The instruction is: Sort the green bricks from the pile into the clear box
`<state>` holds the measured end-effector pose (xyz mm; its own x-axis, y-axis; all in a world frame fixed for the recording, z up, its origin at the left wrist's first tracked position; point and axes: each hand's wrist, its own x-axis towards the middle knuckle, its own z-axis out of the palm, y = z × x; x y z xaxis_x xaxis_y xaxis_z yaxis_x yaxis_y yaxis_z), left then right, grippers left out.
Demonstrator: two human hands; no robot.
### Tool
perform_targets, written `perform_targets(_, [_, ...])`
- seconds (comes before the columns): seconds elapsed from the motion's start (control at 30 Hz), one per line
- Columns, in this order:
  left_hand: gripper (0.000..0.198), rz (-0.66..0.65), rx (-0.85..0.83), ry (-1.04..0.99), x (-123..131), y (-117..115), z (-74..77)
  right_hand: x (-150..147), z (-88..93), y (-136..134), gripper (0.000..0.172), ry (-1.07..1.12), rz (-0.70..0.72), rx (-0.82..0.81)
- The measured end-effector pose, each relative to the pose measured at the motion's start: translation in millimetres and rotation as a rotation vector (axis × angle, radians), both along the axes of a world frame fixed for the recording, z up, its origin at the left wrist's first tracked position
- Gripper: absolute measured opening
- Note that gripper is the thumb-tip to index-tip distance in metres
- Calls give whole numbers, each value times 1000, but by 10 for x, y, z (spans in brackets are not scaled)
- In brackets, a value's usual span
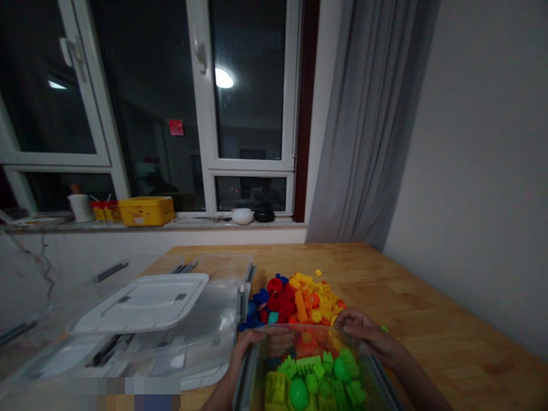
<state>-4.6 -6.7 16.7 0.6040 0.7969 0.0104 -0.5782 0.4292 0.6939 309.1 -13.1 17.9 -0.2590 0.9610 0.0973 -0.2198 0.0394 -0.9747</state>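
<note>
Left hand (247, 343) grips the clear box (247, 379) at ten o'clock; right hand (362, 329) curls at one — its grip I cannot tell. Yellow blocks (326, 299) lie at twelve.

The boxed blocks (309, 365) are shades of green, the piled blocks (301, 307) red, orange, yellow and blue.

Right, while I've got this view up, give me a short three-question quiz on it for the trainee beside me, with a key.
1. What colour are most of the pieces in the clear box between the left hand and the right hand? A blue, B green, C red.
2. True or false: on the table, the red blocks lie between the blue blocks and the yellow blocks.
3. Fill in: the yellow box stands on the ____.

Key: 1 B; 2 true; 3 windowsill.
</note>
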Motion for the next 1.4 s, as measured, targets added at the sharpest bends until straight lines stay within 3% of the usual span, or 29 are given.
perform_targets(0.1, [47, -8, 25, -11, 9, 7, 5, 43, -10, 65, 27, 4, -144, -21])
perform_targets(0.23, [45, -3, 32, 11, 19, 7, 20, 264, -149, 271, 27, 64, -452, -13])
perform_targets(0.33, [46, -13, 38, 2, 17, 30, -12, 560, -324, 420, 31, -140, -690, 12])
perform_targets(0.4, [46, -34, 44, -5, 13, 55, -37, 759, -435, 483, 30, -351, -775, 59])
perform_targets(0.6, [44, -14, 38, 14, 10, 90, -49, 997, -627, 535, 34, -669, -661, 158])
perform_targets(0.87, [46, -48, 13, -31, 14, 79, -62, 823, -598, 457, 46, -635, -410, 124])
perform_targets(1.17, [48, -65, 39, -14, 16, 63, -18, 801, -545, 397, 50, -611, -324, 66])
perform_targets(1.4, [46, -37, 30, -28, 9, 105, -91, 771, -488, 364, 47, -677, -274, 99])
